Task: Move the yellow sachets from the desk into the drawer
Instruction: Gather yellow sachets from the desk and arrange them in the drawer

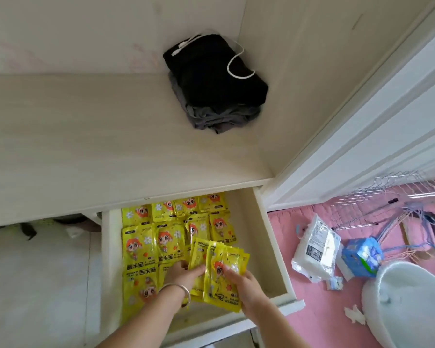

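Sachets (pixel 146 247) already tile the drawer (pixel 274 247) floor at left. Left hand (pixel 180 273) and right hand (pixel 244 285) each pinch, fingers curled, a fanned bunch (pixel 219 277) over the bare right side. Risk: slick packets slide from either grip and land crooked or over the front rim.

Yellow sachets (pixel 146 244) printed with a red-haired cartoon face, laid flat in overlapping rows across the left and middle of the open white drawer (pixel 269 237), lower centre of frame. A fanned bunch of sachets (pixel 219 275) held above them, tilted, near the drawer's front edge.
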